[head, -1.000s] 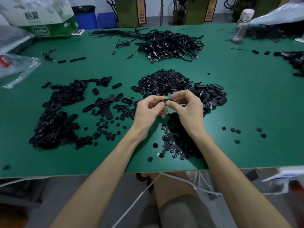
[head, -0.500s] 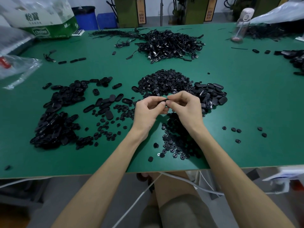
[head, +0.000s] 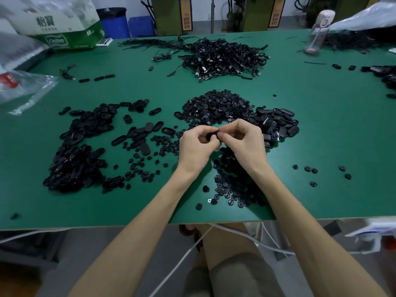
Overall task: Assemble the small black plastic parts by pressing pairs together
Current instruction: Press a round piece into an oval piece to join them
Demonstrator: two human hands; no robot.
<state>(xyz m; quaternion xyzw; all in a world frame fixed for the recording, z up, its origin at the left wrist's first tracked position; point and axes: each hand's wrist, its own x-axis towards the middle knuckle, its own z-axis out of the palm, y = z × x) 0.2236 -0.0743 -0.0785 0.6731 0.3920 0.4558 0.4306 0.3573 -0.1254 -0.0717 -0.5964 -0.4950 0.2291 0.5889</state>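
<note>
My left hand (head: 196, 146) and my right hand (head: 244, 142) meet above the middle of the green table (head: 321, 129), and both pinch one small black plastic part (head: 213, 135) between fingertips and thumbs. Most of that part is hidden by the fingers. A heap of small round black parts (head: 216, 106) lies just beyond the hands. Oval black shells (head: 276, 123) are piled to the right of it. More round parts (head: 233, 185) lie scattered under my right wrist. A large heap of oval pieces (head: 77, 155) covers the table's left side.
A tangle of black cables (head: 225, 56) lies at the back centre. A cardboard box (head: 62, 22) and clear plastic bags (head: 23, 86) sit at the left. A bottle (head: 319, 28) stands at the back right. A few loose round parts (head: 315, 170) lie at the right. White cords (head: 246, 236) hang below the front edge.
Both hands stay together over the same spot, still pinching the part. The fingers have shifted slightly round it; nothing else on the table has moved.
</note>
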